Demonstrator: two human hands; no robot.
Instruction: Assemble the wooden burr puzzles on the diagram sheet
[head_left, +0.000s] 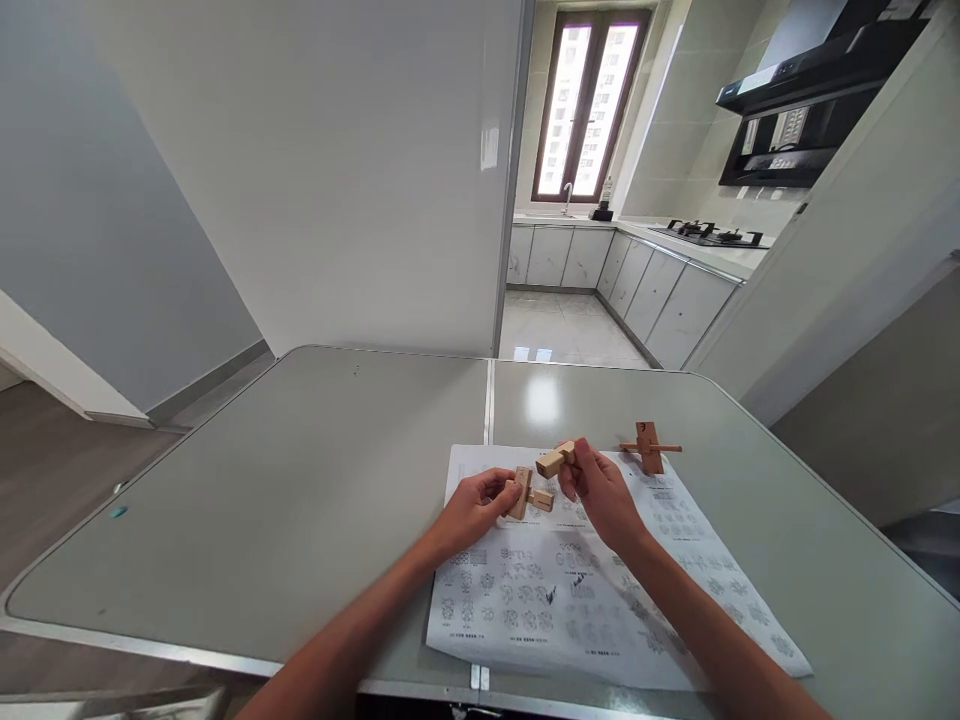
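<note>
My left hand (480, 508) grips joined wooden puzzle pieces (520, 494), one upright block with another piece sticking out to the right. Between finger and thumb, my right hand (600, 492) pinches a single notched wooden puzzle piece (553, 461), held slightly above and to the right of the joined ones. The two sets are close together but look apart. Beneath both hands lies a large printed sheet (540, 640) with rows of small diagrams; my forearms cover parts of it.
A brown wooden block with a rod through it (649, 447) stands at the sheet's upper right. The grey table (300, 520) has a metal-edged seam down its middle. A small teal object (118, 511) lies near the left edge. Beyond are a white panel and a kitchen.
</note>
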